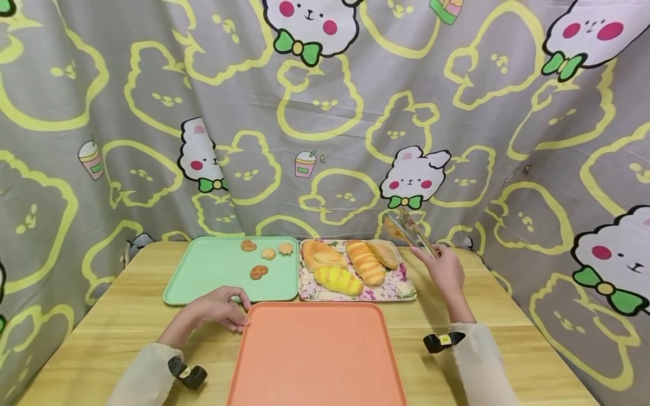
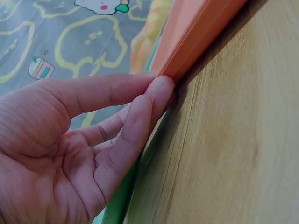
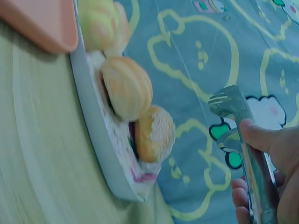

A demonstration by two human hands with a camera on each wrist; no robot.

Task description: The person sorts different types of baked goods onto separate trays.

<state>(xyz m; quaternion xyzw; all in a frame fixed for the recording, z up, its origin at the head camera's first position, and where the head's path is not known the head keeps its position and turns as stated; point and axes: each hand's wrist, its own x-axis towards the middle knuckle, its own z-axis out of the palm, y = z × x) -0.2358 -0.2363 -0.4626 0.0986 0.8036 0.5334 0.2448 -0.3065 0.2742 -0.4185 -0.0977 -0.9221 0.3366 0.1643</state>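
Note:
My left hand (image 1: 220,309) lies on the wooden table at the far left corner of an empty orange tray (image 1: 315,361). In the left wrist view its thumb and fingertips (image 2: 159,91) pinch that corner of the orange tray (image 2: 196,32). My right hand (image 1: 443,269) grips metal tongs (image 1: 408,228) in the air just right of a floral tray (image 1: 406,290), tips up and away. The floral tray holds several bread rolls (image 1: 365,262). In the right wrist view the tongs (image 3: 243,140) stand apart from the rolls (image 3: 127,87), and my right hand (image 3: 275,154) wraps their handles.
A mint green tray (image 1: 213,270) with several small cookies (image 1: 258,272) sits left of the floral tray, behind the orange one. A patterned grey and yellow curtain (image 1: 325,113) hangs close behind and beside the table (image 1: 117,321).

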